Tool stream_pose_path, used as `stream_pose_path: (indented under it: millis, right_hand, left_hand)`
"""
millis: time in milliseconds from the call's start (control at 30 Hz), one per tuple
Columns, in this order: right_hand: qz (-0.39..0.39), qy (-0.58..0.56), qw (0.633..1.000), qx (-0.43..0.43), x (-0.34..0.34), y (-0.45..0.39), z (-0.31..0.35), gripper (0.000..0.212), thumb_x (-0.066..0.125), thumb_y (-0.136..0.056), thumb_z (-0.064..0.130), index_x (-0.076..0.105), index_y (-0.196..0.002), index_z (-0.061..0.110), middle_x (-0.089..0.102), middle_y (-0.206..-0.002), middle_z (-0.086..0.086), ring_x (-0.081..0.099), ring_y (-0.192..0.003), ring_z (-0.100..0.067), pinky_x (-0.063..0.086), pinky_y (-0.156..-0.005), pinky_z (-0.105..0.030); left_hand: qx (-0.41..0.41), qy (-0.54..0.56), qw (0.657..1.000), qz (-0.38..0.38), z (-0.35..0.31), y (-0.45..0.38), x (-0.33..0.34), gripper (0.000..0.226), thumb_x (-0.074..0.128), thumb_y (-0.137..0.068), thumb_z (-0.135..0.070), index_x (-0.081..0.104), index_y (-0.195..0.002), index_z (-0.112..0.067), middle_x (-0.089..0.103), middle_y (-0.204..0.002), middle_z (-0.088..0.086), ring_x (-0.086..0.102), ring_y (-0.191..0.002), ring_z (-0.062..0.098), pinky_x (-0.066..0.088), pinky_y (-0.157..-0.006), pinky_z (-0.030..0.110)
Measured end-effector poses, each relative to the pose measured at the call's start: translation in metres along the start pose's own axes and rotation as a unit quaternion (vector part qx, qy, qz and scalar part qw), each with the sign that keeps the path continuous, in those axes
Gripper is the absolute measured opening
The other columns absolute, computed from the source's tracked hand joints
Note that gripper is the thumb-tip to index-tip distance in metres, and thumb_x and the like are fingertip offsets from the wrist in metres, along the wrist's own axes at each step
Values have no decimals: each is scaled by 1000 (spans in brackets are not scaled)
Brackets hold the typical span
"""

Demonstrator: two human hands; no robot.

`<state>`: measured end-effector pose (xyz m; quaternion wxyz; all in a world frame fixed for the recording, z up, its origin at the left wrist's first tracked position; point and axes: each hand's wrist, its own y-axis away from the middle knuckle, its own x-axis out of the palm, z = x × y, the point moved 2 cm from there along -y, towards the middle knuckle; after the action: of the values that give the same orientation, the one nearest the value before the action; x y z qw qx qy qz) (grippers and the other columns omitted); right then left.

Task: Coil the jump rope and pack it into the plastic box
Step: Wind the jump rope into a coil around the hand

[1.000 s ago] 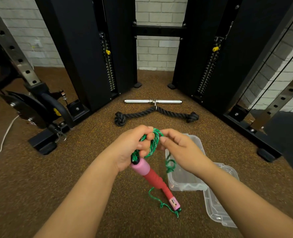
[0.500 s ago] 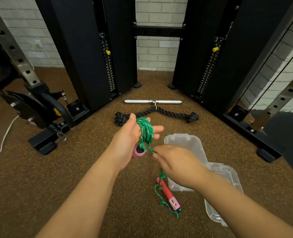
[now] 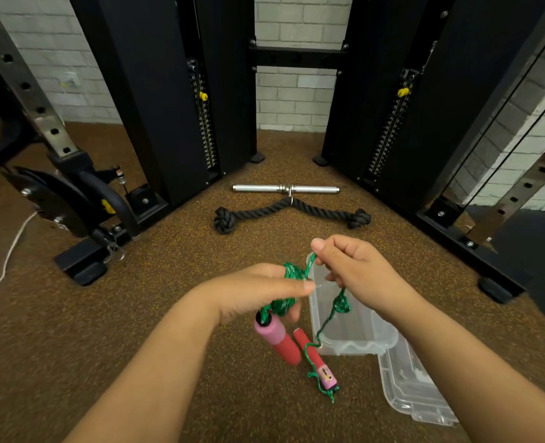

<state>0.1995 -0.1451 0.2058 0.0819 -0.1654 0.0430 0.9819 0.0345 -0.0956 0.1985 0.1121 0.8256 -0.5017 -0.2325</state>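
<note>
My left hand [image 3: 258, 290] holds several green loops of the jump rope [image 3: 292, 274] wound around its fingers, and one pink-and-red handle [image 3: 277, 338] hangs below it. My right hand [image 3: 356, 270] pinches the free green strand just right of the coil, above the clear plastic box [image 3: 383, 342]. That strand runs down with a small tangle over the box to the second handle [image 3: 316, 362], which lies on the floor beside the box.
The box's clear lid [image 3: 415, 394] lies on the brown rubber floor at the lower right. A black tricep rope [image 3: 292, 212] and a chrome bar [image 3: 285, 188] lie ahead. Black cable-machine towers [image 3: 169, 91] stand behind, a weight plate [image 3: 53, 203] at the left.
My right hand rose from below the coil to its upper right, pulling the strand up. My left hand turned palm down and lowered, so the held handle now hangs in view.
</note>
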Motion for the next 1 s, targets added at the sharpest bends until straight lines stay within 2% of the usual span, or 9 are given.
stream_pose_path:
  millis: [100,200,333,467,533,700,767,900,1000]
  right_hand:
    - [-15,0,1000,-9,-1,-2,0,30,57,-89,38,58,-65,18,43,-54,2,42,-53,-13,43,-64,-34]
    - [-13,-11,1000,-8,-1,-4,-5,31,57,-88,42,58,-66,20,42,-57,-2,41,-57,-18,43,-64,-37]
    - [1,-41,999,6,-3,-6,-11,30,51,-92,37,63,-72,19,45,-56,6,45,-56,-10,44,-64,-27]
    - [88,-64,994,-5,2,-3,-12,24,44,-97,16,67,-98,10,53,-66,1,52,-65,-8,48,-68,-20]
    - [97,-61,993,-1,4,-1,-12,24,44,-97,13,67,-103,8,56,-67,1,54,-66,-7,47,-68,-18]
    - [47,0,998,32,6,-2,-17,38,46,-94,38,65,-68,20,46,-50,0,48,-49,-11,42,-62,-30]
    - [60,36,997,26,12,-1,-19,36,43,-96,36,64,-70,23,47,-52,1,48,-53,-13,41,-62,-31]
    - [112,132,985,4,21,5,-21,22,43,-98,24,64,-92,27,53,-62,11,50,-61,-4,46,-69,-30]
    - [144,205,967,-41,22,11,-14,22,45,-97,32,66,-92,27,53,-66,10,51,-64,-3,47,-68,-28]
  left_hand:
    - [10,28,998,47,-1,0,2,25,59,-89,-38,66,-86,-15,59,-66,-3,65,-81,21,49,-97,40]
    - [20,103,994,39,-3,0,1,32,54,-93,-32,67,-109,-8,46,-59,-3,50,-58,10,48,-70,22]
    - [65,234,970,-29,-8,2,-4,28,55,-86,-32,68,-89,-7,36,-48,-5,38,-47,9,38,-48,16]
    - [94,322,938,-91,-9,1,-9,29,52,-84,-41,57,-73,-15,32,-42,-10,33,-42,8,30,-52,22]
    - [103,371,915,-120,-8,2,-13,32,50,-86,-45,54,-69,-17,30,-41,-10,32,-42,9,29,-54,24]
    - [109,471,856,-181,-5,1,-18,34,49,-90,-44,60,-75,-15,31,-43,-9,33,-45,8,27,-56,23]
    - [109,489,844,-191,-5,0,-18,36,49,-90,-43,67,-89,-12,36,-47,-8,36,-47,8,30,-56,22]
    - [119,478,845,-207,-7,1,-19,43,40,-98,-35,66,-115,-6,62,-65,-2,52,-57,9,41,-66,23]
    - [119,392,882,-232,-5,1,-19,45,29,-101,-34,58,-123,-8,75,-90,5,64,-75,12,44,-84,30]
